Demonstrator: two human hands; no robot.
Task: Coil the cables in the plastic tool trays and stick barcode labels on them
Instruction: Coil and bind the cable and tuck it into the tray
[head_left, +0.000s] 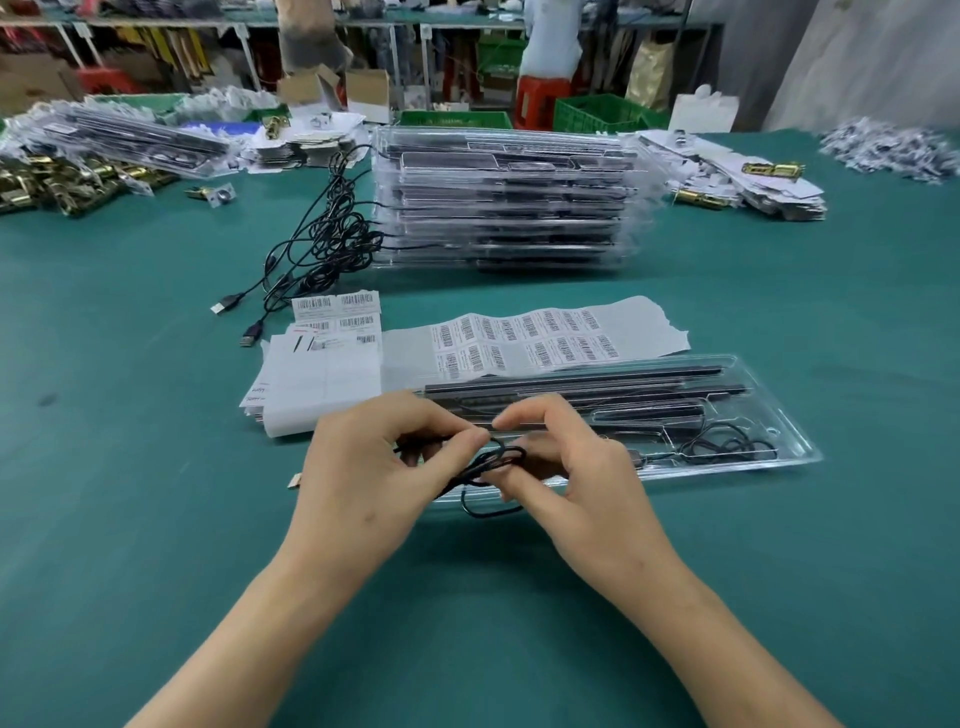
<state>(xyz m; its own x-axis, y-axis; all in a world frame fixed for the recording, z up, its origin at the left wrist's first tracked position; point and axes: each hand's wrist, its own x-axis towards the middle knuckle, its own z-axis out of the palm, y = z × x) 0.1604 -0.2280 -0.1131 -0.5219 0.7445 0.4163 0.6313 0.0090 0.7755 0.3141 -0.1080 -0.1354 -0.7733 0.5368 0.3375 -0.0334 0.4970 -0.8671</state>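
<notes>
Left hand (374, 467) and right hand (566, 467) coiling the cable (493, 462)

Both hands meet over the near left end of the clear plastic tray (779, 415), each with fingers curled and pinching the thin black cable. A few small loops are bunched between the thumbs, and one loop sags below, just in front of the tray's edge. More of the cable lies loose in the tray's right-hand compartment, beside the long black tools. By my reading the coiling step is in hand and unfinished. The next move calls for gathering that slack into the bundle, seating it in the tray, then peeling a barcode from the label sheet (545, 332) just behind. Work sits on a green cloth table (156, 467). Farther back stand a stack of trays (504, 202) with a tangle of cables (332, 234) spilling left, brass hardware (62, 182), green crates (592, 111) and cluttered shelving
</notes>
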